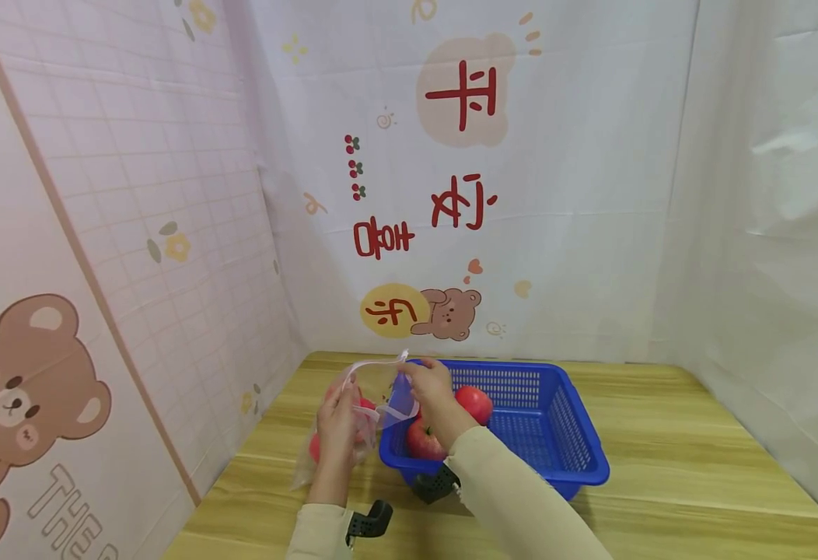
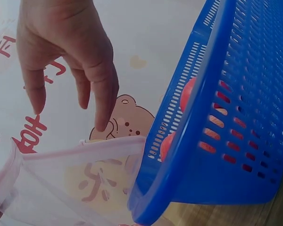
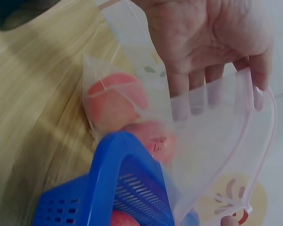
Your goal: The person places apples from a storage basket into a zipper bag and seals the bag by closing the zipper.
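Observation:
A clear zip bag (image 1: 372, 424) stands on the wooden table against the left end of a blue plastic basket (image 1: 594, 467). It holds two red apples (image 3: 115, 101). My left hand (image 1: 339, 420) grips the bag's near rim, fingers curled behind the film (image 3: 203, 42). My right hand (image 1: 428, 386) hovers over the open bag mouth, and its fingers (image 2: 70, 52) hang straight down, tips close to the rim (image 2: 85, 148). Two more red apples (image 1: 474, 402) lie in the basket's left half, also glimpsed through its slotted wall (image 2: 186, 94).
The wooden table (image 1: 696, 467) stretches to the right of the basket. Printed cloth backdrops (image 1: 577, 194) close in the left, back and right sides. The right half of the basket (image 1: 556, 416) holds no fruit.

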